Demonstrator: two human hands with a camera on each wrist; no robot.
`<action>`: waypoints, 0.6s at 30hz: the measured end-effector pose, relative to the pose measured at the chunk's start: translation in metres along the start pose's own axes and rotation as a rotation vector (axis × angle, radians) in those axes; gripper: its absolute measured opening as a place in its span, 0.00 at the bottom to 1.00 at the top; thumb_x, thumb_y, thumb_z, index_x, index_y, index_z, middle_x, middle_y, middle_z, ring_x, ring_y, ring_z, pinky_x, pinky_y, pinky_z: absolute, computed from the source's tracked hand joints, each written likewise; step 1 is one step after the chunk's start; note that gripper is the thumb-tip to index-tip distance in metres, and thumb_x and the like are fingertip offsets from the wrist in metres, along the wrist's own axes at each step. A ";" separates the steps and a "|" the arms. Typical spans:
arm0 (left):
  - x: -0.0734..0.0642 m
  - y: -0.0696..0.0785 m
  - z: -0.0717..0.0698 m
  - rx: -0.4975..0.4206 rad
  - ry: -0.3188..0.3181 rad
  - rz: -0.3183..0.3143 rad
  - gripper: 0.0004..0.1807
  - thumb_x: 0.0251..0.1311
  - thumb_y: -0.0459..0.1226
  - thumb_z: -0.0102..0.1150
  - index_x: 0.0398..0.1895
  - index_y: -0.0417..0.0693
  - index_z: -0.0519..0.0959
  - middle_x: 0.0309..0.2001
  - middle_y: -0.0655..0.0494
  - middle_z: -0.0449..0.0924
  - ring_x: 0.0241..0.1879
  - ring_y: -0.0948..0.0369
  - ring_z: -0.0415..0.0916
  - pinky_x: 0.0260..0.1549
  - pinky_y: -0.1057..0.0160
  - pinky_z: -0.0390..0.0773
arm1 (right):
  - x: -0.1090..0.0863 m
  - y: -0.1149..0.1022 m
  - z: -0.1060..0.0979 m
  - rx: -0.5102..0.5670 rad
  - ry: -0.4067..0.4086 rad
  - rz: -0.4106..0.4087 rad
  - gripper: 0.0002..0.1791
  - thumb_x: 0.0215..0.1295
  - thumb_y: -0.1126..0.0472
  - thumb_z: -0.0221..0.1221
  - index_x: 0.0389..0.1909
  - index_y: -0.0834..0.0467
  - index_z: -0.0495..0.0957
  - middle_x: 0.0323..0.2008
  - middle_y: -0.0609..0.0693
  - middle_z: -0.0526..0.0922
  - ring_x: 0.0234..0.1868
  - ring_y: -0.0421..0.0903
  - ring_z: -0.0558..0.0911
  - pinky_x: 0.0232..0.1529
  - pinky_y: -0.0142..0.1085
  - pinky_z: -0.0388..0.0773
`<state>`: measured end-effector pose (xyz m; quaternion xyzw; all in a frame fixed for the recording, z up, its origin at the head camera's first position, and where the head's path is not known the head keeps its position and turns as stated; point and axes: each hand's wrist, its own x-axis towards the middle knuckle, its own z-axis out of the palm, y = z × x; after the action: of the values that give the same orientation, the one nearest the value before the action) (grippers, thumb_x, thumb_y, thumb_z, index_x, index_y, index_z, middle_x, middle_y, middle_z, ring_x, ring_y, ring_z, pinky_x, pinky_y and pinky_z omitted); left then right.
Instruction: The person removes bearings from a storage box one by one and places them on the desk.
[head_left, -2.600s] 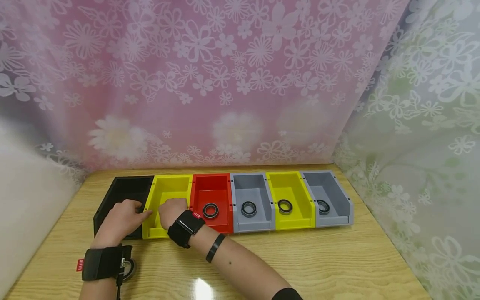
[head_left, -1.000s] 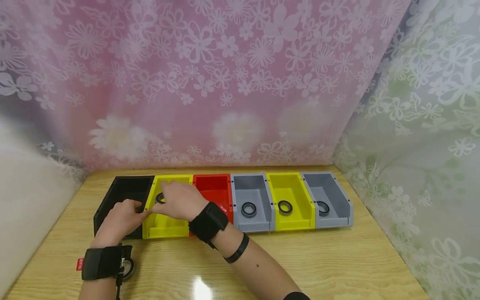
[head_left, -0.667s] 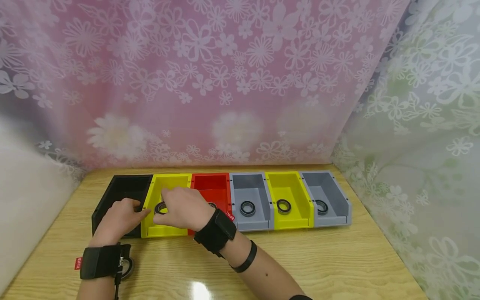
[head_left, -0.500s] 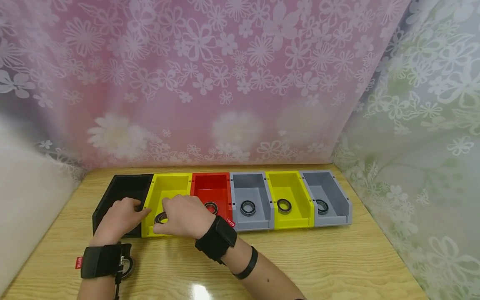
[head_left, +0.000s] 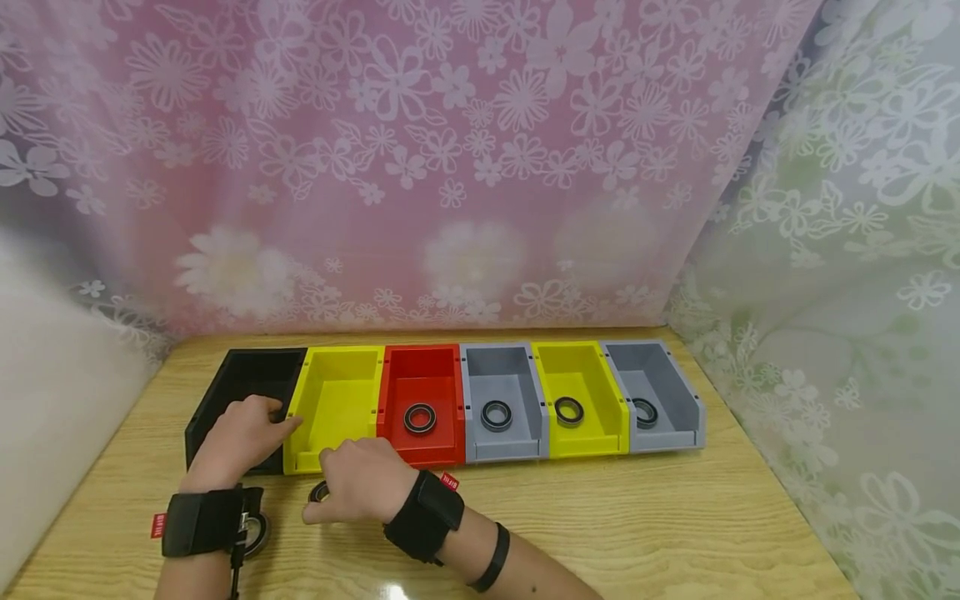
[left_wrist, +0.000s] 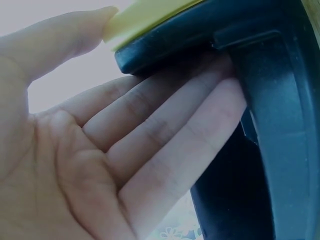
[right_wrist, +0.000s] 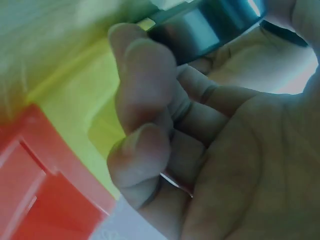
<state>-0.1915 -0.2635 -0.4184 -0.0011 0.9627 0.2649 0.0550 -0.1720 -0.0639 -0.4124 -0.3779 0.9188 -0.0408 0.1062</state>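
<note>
My right hand [head_left: 367, 482] pinches a bearing [head_left: 318, 492] just in front of the left yellow bin [head_left: 341, 400]. In the right wrist view, the dark shiny side of that bearing [right_wrist: 215, 30] shows between thumb and fingers. My left hand [head_left: 243, 437] holds the adjoining walls of the black bin [head_left: 258, 367] and the left yellow bin. Seen from the left wrist, the thumb lies at the yellow edge [left_wrist: 145, 17] and the fingers reach inside the black bin. A second bearing [head_left: 257, 533] lies on the table, partly hidden by the left wrist strap.
To the right, a red bin [head_left: 420, 387], a grey bin [head_left: 498, 371], another yellow bin [head_left: 573, 371] and another grey bin [head_left: 645, 371] continue the row, each with one bearing inside. The wooden table [head_left: 637, 525] runs in front; a flowered curtain [head_left: 450, 208] hangs behind.
My right hand has taken a bearing from the left yellow bin and drawn it toward me over the front edge. My left hand has stayed in place.
</note>
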 end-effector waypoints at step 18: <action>-0.001 0.000 -0.001 0.004 -0.005 -0.001 0.33 0.70 0.41 0.61 0.61 0.15 0.70 0.19 0.50 0.71 0.15 0.59 0.62 0.21 0.60 0.65 | 0.008 -0.011 0.043 -0.182 -0.015 0.064 0.24 0.62 0.28 0.60 0.35 0.44 0.79 0.16 0.39 0.71 0.17 0.39 0.71 0.20 0.33 0.65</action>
<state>-0.1909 -0.2642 -0.4172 -0.0005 0.9630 0.2631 0.0576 -0.1604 -0.0774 -0.4539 -0.3567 0.9295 0.0489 0.0796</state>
